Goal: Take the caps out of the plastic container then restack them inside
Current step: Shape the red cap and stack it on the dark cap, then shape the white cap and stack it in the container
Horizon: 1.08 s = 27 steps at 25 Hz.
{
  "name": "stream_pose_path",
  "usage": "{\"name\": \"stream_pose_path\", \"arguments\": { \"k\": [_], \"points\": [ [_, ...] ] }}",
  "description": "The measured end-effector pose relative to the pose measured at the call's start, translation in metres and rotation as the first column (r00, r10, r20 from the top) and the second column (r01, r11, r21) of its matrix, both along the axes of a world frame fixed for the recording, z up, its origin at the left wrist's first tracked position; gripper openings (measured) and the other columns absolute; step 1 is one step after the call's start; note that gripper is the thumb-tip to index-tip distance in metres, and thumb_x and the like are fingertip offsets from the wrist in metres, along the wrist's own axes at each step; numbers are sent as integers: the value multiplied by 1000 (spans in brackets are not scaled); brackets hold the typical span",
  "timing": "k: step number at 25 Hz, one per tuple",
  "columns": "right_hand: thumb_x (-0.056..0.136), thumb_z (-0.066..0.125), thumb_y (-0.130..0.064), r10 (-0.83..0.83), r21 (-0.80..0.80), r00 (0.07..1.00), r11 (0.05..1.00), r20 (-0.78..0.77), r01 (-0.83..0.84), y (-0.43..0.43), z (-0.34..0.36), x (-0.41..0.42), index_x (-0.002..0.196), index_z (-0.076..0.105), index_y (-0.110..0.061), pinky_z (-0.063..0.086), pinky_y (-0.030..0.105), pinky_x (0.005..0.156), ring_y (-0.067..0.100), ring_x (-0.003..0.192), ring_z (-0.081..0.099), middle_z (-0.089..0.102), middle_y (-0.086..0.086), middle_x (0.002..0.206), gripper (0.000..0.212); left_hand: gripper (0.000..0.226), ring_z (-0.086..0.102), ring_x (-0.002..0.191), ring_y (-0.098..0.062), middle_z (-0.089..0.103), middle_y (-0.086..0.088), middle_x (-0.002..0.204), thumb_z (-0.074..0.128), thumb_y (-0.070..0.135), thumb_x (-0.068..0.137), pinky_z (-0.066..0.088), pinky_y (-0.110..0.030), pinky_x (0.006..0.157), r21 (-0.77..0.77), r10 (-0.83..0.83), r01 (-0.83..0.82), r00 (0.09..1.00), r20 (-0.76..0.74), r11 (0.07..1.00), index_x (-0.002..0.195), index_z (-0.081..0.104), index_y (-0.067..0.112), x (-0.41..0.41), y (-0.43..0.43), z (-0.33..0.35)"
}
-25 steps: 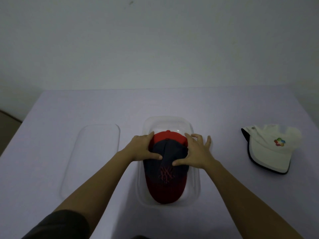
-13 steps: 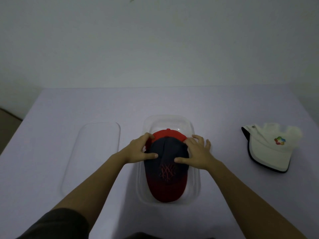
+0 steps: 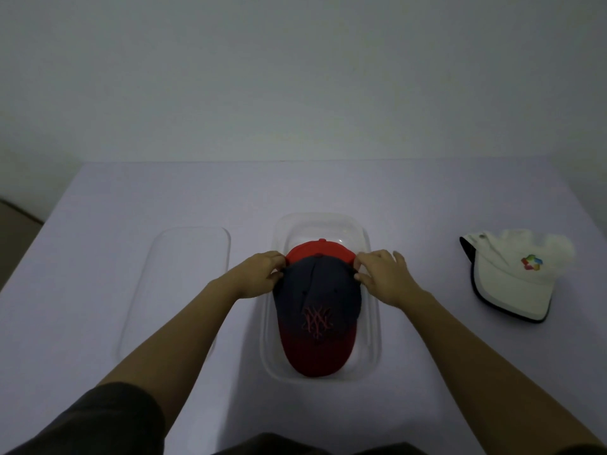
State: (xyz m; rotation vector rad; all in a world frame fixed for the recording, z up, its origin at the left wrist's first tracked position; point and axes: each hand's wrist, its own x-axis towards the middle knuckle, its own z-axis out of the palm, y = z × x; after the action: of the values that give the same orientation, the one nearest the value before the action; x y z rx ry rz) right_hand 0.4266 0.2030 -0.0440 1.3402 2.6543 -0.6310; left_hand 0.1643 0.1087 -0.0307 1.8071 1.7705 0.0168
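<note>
Caps: the navy cap sits in the plastic container, its crown pinched between fingers and thumb by left hand and right hand.

A plain pale wall is filling the far half of the scene under dim, even light. A lavender-covered worktop is stretching toward it, and a strip of brownish floor is showing at far left.

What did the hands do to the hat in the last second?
Both hands, left hand and right hand, slid from the top of the navy cap out to its back edges and now pinch them. The white cap, lid and container stayed put.
</note>
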Motion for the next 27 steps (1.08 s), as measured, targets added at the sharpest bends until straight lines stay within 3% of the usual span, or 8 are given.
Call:
{"name": "stream_pose_path", "arguments": {
  "k": [3,5,7,10,15,18,21,27],
  "points": [
    [93,48,-33,-19,29,999,999,47,17,-1,-1,-3,105,57,-22,11,51,114,22,125,39,60,1,117,19,23,46,123,-18,60,1,118,42,23,95,13,-52,116,17,-59,64,976,-209,998,112,55,17,1,-1,1],
    [92,48,-32,-10,68,999,998,44,7,-2,-4,-6,108,56,-22,17,49,112,23,123,42,60,0,117,20,21,45,124,-19,61,1,118,43,25,93,18,-53,115,32,-70,80,969,-236,996,111,53,18,3,0,3],
    [90,52,-30,19,138,1000,990,-15,-17,-4,-7,-6,109,57,-20,32,42,102,24,114,49,61,0,117,22,25,53,114,-23,63,-1,116,48,22,89,34,-40,106,55,-54,63,985,-162,996,113,52,16,4,0,8],
    [86,60,-25,22,145,974,989,-226,12,-6,-7,1,115,55,-13,43,35,89,25,105,54,58,4,120,32,39,52,118,-26,57,-6,128,50,14,86,40,-34,100,95,105,-104,994,-15,990,125,51,12,9,5,20],
    [93,52,-25,-152,107,874,968,-462,225,3,9,27,128,48,-8,41,32,96,23,118,50,54,9,129,40,39,56,117,-23,59,-10,130,46,9,91,41,-29,101,404,215,-274,959,186,873,129,52,9,65,34,45],
    [94,50,-22,-262,100,838,932,-479,349,15,9,65,126,49,-6,39,34,99,26,120,49,55,12,128,36,37,59,113,-23,63,-11,125,46,6,91,40,-23,97,432,135,-253,949,284,866,127,55,7,119,59,48],
    [93,49,-18,-448,67,763,842,-466,536,29,2,124,123,52,-2,37,35,100,31,118,49,56,16,123,34,35,60,110,-24,65,-12,121,47,6,92,38,-18,91,380,75,-208,938,337,901,125,57,5,178,81,39],
    [92,51,-16,-817,-13,429,470,-385,883,49,-20,250,121,48,4,40,41,91,42,113,47,51,27,120,36,34,62,103,-29,65,-16,115,45,13,94,43,-25,83,106,95,-140,933,348,985,124,56,3,289,121,-10]
  ]
}}
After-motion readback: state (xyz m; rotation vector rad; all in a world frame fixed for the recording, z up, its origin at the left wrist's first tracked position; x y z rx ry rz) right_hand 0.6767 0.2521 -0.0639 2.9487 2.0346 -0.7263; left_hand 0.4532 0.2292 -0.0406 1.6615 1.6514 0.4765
